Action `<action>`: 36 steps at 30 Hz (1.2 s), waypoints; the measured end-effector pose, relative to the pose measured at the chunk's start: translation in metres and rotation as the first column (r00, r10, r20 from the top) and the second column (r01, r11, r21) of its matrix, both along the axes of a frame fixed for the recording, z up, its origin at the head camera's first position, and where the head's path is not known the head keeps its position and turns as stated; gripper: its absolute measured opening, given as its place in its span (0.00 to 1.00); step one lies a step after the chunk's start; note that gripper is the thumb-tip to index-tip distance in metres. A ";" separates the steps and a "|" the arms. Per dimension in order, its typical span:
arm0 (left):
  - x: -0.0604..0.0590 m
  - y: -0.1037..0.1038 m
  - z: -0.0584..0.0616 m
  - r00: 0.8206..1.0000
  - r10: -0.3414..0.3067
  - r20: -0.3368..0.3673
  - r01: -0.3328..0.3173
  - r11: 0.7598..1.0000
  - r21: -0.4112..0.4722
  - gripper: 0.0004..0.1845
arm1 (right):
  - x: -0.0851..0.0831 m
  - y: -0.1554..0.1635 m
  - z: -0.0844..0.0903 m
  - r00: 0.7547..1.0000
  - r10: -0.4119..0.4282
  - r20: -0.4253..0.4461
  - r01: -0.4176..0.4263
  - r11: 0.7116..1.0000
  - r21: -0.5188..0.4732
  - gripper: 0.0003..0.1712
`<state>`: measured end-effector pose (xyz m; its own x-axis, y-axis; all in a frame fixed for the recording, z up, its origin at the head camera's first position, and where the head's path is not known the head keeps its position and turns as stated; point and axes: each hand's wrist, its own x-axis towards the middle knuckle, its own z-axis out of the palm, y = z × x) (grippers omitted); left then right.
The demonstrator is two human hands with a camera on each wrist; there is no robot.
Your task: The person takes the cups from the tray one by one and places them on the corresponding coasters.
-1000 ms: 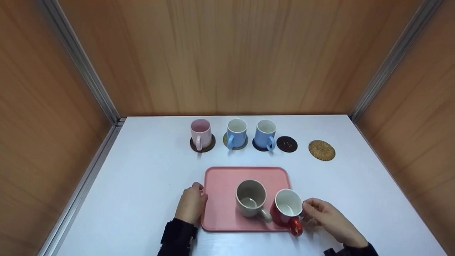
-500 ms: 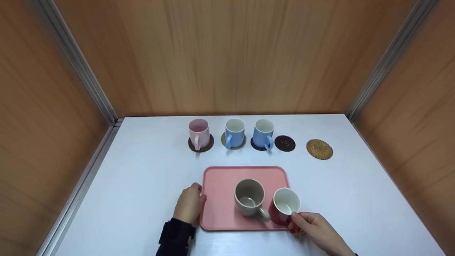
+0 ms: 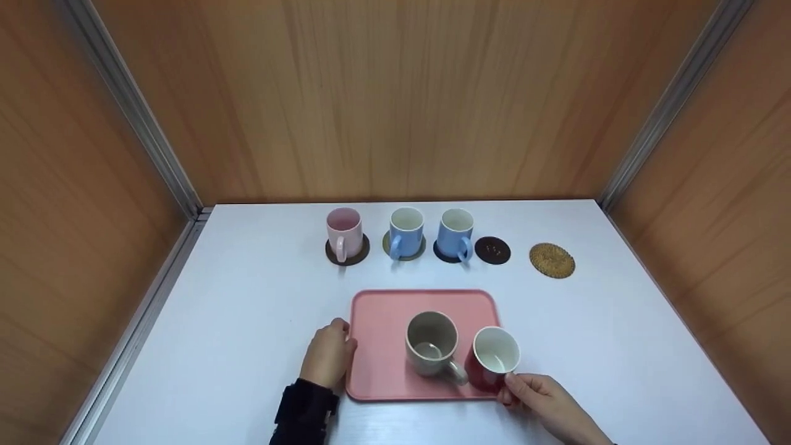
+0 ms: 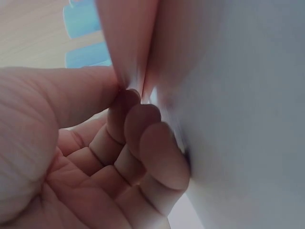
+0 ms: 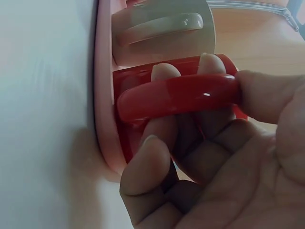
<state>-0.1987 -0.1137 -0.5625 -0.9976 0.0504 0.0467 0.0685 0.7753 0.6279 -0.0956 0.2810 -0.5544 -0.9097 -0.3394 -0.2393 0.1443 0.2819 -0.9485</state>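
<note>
A pink rectangular tray (image 3: 382, 346) lies on the white table. At its left edge, my left hand (image 3: 326, 357) pinches the rim; in the left wrist view the thumb is on one side of the tray and curled fingers (image 4: 164, 155) on the other. A red mug (image 3: 481, 373) with a white inside stands upright in the tray's front right corner. My right hand (image 3: 547, 405) holds it by the handle (image 5: 174, 98), two fingers passing through the loop and the thumb at the handle's top. Left of the red mug stands a grey-beige mug (image 3: 426, 364), also on the tray.
Behind the tray stand a pink mug (image 3: 346, 240) and two blue mugs (image 3: 406, 242), each on a round coaster. To their right lie a dark coaster (image 3: 492, 250) and a woven tan coaster (image 3: 552, 260) with nothing on them. Wooden panels (image 3: 395, 105) surround the table.
My right hand has moved from the red mug's right side down and left to its handle and now grips it. My left hand stays at the tray's edge. The view shifts slightly.
</note>
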 end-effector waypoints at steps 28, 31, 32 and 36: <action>-0.001 -0.003 -0.005 1.000 -0.007 -0.009 0.007 1.000 -0.003 0.13 | 0.012 -0.009 -0.005 0.982 -0.067 0.177 0.065 0.998 0.014 0.40; -0.001 -0.002 -0.004 1.000 -0.004 -0.009 0.004 1.000 -0.003 0.13 | 0.014 -0.009 -0.005 0.976 -0.066 0.207 0.071 0.997 -0.021 0.40; -0.001 -0.002 -0.004 1.000 -0.003 -0.011 0.003 1.000 -0.004 0.13 | 0.015 -0.009 -0.005 0.974 -0.068 0.217 0.077 0.996 -0.034 0.40; -0.001 -0.001 -0.002 1.000 -0.008 -0.018 0.007 1.000 -0.007 0.13 | 0.018 -0.009 -0.005 0.964 -0.087 0.250 0.111 0.990 -0.084 0.34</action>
<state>-0.1994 -0.1147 -0.5643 -0.9962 0.0583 0.0643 0.0857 0.7789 0.6213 -0.0778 0.2716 -0.5599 -0.8575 -0.2829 -0.4297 0.3983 0.1635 -0.9026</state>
